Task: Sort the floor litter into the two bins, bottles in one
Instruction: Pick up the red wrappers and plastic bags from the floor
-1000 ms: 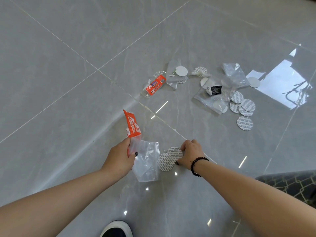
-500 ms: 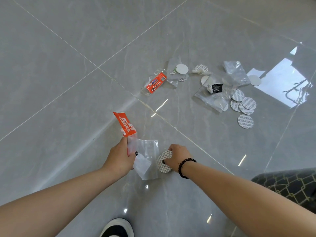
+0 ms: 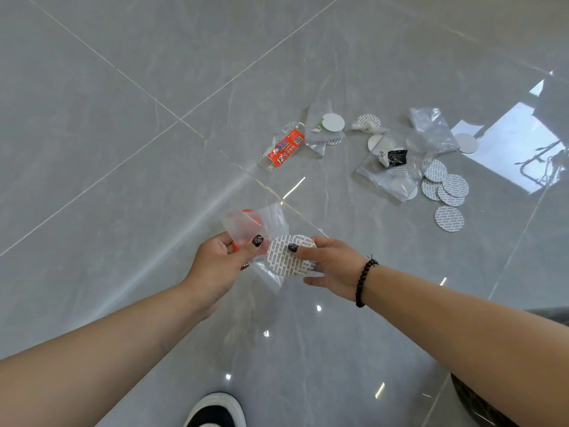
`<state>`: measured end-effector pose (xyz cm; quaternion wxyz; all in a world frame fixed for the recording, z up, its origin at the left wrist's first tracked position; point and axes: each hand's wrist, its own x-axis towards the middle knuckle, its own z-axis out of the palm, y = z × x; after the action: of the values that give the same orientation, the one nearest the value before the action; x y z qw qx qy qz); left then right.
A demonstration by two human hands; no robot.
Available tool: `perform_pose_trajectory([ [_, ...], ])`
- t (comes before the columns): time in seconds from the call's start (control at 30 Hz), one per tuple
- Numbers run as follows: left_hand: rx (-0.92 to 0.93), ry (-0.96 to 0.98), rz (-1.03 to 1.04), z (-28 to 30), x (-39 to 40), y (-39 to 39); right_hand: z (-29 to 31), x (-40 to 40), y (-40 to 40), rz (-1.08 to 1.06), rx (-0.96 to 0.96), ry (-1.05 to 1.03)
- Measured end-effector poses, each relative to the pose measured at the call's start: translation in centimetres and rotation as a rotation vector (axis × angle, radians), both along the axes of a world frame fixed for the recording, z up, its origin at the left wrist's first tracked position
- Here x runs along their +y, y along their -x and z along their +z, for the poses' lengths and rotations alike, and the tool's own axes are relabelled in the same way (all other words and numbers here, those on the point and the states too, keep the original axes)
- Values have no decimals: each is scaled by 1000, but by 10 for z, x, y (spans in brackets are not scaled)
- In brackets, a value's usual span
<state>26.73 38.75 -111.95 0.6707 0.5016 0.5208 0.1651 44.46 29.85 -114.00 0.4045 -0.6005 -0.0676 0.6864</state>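
Observation:
My left hand [image 3: 217,263] is shut on a clear plastic bag [image 3: 261,223] with an orange wrapper [image 3: 250,217] showing through it, both lifted off the floor. Just to its right, my right hand [image 3: 334,266] pinches round white printed discs [image 3: 284,257], thumb on top, touching the bag. Farther off on the grey floor lie a crumpled wrapper with an orange label [image 3: 284,147], clear bags [image 3: 431,131], a black scrap [image 3: 395,157] and several more discs [image 3: 449,218]. No bin is in view.
My black-and-white shoe [image 3: 215,409] is at the bottom edge. A dark patterned object [image 3: 480,405] sits at the lower right corner. A bright window reflection [image 3: 520,143] lies on the glossy tiles at the right.
Both hands rose from the floor. The right hand picked up the discs and turned palm up. The left hand turned, so the bag now covers the orange wrapper.

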Motion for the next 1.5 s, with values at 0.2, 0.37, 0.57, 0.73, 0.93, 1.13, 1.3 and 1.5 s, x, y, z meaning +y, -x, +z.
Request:
perform_pose_trajectory([
  [0.2,-67,89,-34,10,0,0,15,5,-4,-72,-49,-199],
  [0.37,217,-468,-291,30,-1,-5,37,1,-12,44,-376,-284],
  [0.57,-42,-357,-108,52,-12,-25,60,-5,-18,28,-523,-285],
  [0.73,-326,22,185,59,-31,-36,87,-17,-21,-79,-433,-234],
  [0.93,-557,311,371,74,-74,-48,121,-60,-14,-101,-40,-15],
  [1.13,-490,-63,133,110,-132,-51,169,-131,-17,-113,-259,32],
  [1.3,-533,-375,-175,179,-172,-62,222,-197,-15,-443,-416,-138],
  [1.5,-382,-247,-630,274,-231,-79,273,-265,-4,-904,-420,-365],
])
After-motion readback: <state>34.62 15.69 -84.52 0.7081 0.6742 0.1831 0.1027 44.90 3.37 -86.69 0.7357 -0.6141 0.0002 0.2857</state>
